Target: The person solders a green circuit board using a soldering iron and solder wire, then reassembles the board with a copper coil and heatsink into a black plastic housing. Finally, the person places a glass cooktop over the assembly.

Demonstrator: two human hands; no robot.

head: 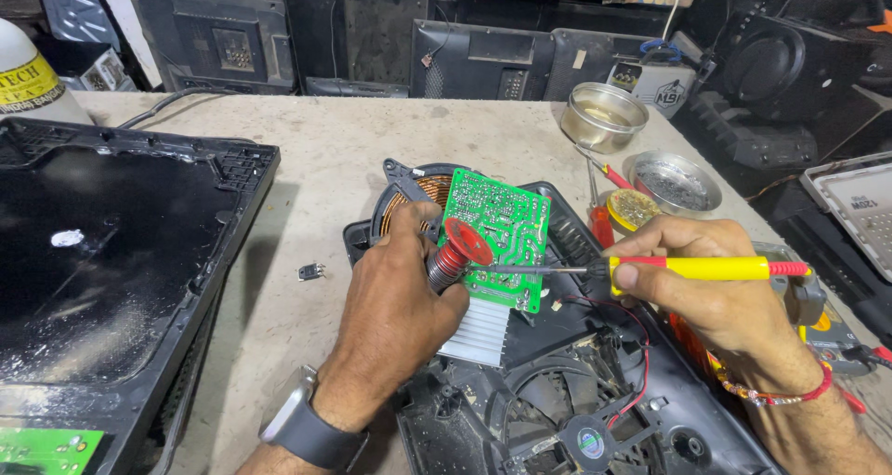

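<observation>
On the worktop [316, 159], left of the open casing [641, 410], the left hand [395, 312] has its fingers clenched on the tilted green board [497, 233], while the right hand [711, 284] pinches a yellow soldering iron [697, 269], tip touching the board.

Brightly and evenly lit from above; soft shadows beside the black panel [111, 252] on the pale surface [325, 150]; dusty glare across that panel. Sharp mid-frame; dim, murky background; slight wide-angle bending at edges.

Bare forearms; a dark wristwatch [311, 428] on the left, a red beaded thread bracelet [790, 391] on the right.
</observation>
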